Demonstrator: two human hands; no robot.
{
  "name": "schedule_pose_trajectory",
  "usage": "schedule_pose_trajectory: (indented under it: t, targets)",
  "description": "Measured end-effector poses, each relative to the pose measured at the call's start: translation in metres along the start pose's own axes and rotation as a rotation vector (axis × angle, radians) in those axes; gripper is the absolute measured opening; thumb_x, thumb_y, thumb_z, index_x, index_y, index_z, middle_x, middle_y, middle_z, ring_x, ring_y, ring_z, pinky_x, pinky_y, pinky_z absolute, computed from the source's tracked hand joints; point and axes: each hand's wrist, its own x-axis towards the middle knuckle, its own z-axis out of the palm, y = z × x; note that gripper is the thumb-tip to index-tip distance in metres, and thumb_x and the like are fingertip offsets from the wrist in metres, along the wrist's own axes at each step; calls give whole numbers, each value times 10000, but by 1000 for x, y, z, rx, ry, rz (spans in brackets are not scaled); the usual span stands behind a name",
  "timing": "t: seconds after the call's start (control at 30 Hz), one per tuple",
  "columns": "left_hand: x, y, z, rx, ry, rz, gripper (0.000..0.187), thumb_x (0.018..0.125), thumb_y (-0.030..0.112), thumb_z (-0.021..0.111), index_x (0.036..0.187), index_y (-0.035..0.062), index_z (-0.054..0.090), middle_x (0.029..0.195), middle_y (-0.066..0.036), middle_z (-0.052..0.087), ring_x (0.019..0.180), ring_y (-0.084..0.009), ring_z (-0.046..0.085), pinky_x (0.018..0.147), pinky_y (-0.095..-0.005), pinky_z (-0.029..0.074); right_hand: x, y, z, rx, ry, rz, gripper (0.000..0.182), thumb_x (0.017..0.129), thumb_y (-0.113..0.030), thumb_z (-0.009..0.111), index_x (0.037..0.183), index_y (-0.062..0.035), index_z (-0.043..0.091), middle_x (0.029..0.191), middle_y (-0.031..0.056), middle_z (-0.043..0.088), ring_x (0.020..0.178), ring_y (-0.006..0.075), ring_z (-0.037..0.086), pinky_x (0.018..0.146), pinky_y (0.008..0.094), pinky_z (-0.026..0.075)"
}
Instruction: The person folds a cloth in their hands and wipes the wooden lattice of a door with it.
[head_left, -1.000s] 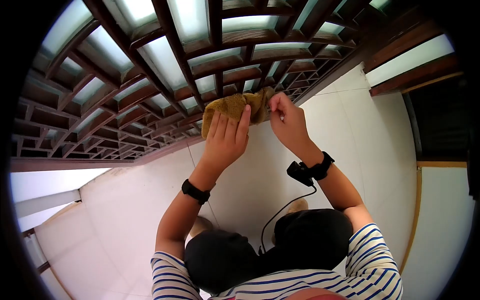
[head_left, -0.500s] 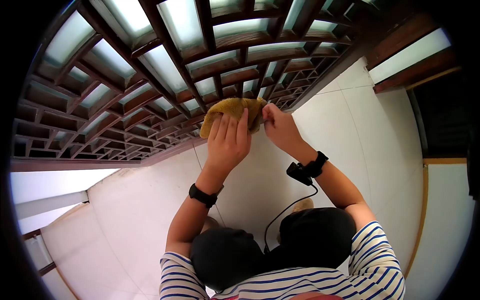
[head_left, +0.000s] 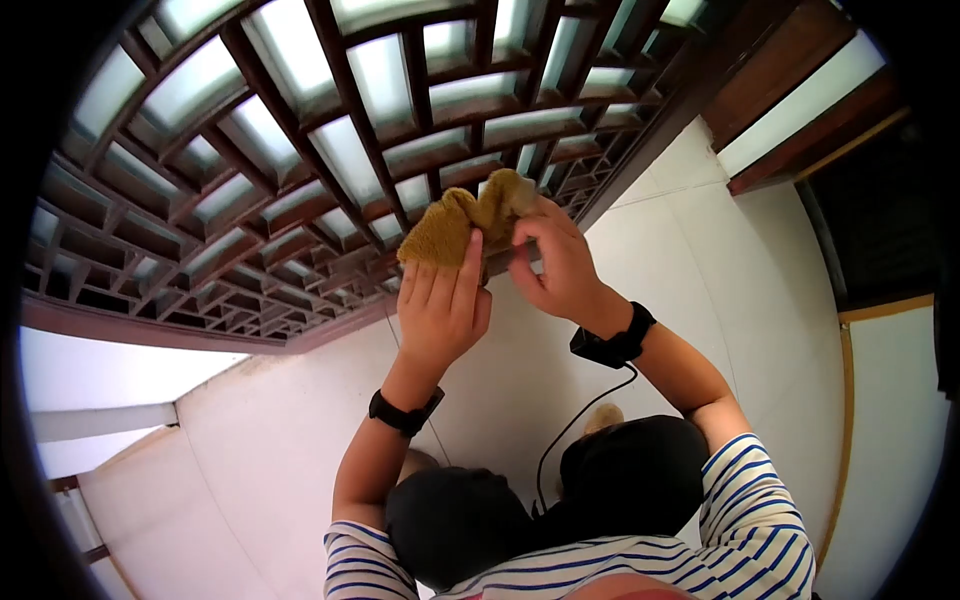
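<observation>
Underfoot, pale tiles (head_left: 500, 385) spread; ahead, dark lattice (head_left: 352, 100) stands behind a mustard cloth (head_left: 440, 228).

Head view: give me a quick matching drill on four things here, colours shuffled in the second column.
1. cloth
2. lattice
3. floor
4. right sleeve

A. pale, with thin dark joint lines
B. white with blue stripes
C. mustard-brown
D. dark brown, with bright panes behind

Pairs: 1-C, 2-D, 3-A, 4-B
</observation>
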Motion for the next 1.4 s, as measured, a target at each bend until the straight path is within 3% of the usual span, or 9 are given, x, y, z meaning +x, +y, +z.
schedule_pose_trajectory:
  t: [0.07, 0.23, 0.3, 0.6, 0.7, 1.03, 1.1, 1.33, 1.4]
  targets:
    - [18, -2, -1, 70, -21, -46, 574, 739, 57, 574, 1306, -23, 549, 1005, -148, 628, 927, -335, 610, 905, -453, 481, 12, -3, 6, -33, 29, 0, 246, 746, 52, 625, 941, -42, 508, 867, 120, 555, 707, 278, 583, 607, 352, 479]
    - [12, -8, 14, 258, 45, 43, 495, 755, 79, 587, 1246, 12, 597, 1105, -148, 640, 1000, -311, 614, 913, -442, 477, -15, 11, 22, 55, -45, 163, 294, 758, 39, 645, 999, -36, 495, 913, 147, 583, 760, 303, 599, 657, 331, 493]
    - [9, -8, 14, 369, 72, 60, 409, 819, 82, 585, 1224, 52, 623, 976, -74, 662, 949, -226, 608, 871, -375, 485, -21, 15, 31, -22, -4, 34, 318, 765, 35, 647, 1032, -30, 486, 893, 143, 583, 706, 288, 594, 614, 327, 491]
    - [27, -6, 12, 328, 49, 105, 338, 758, 67, 623, 1088, 0, 650, 603, -38, 463, 703, -216, 505, 640, -318, 458, -8, -3, 24, -1, -83, 199, 293, 766, 16, 612, 1010, -29, 456, 869, 175, 570, 785, 385, 575, 661, 439, 478]
    - [35, -8, 9, 273, 26, 107, 364, 735, 62, 627, 1090, -16, 647, 577, -42, 446, 714, -223, 516, 627, -328, 464, 9, -15, 13, -18, -158, 250, 272, 764, 7, 604, 983, -27, 447, 867, 188, 565, 798, 402, 569, 675, 456, 472]
    - [27, -4, 9, 322, -47, 131, 375, 700, 63, 631, 1064, -23, 652, 590, -46, 450, 711, -225, 517, 620, -330, 460, -7, -3, 26, 24, -33, 194, 281, 760, 25, 631, 963, -37, 448, 816, 161, 561, 748, 380, 576, 646, 423, 473]
    - [25, -7, 8, 301, -51, 161, 367, 697, 66, 634, 1053, -20, 655, 611, -48, 470, 705, -222, 511, 613, -329, 454, -6, -5, 24, 66, -120, 368, 279, 757, 20, 630, 955, -39, 442, 800, 165, 561, 719, 372, 579, 623, 420, 471]
    - [24, -5, 3, 272, -55, 155, 310, 698, 70, 631, 998, -1, 668, 617, -58, 520, 697, -221, 537, 613, -341, 465, -13, -2, 23, 85, -145, 405, 274, 778, -5, 624, 961, -40, 424, 793, 169, 575, 703, 358, 600, 599, 391, 464]
    - [8, -11, 1, 35, -222, 29, 301, 713, 63, 623, 1006, 7, 661, 665, -81, 584, 719, -247, 578, 617, -365, 487, -20, -4, 18, 71, -232, 439, 272, 781, -16, 624, 961, -38, 422, 794, 160, 579, 701, 352, 599, 601, 387, 463]
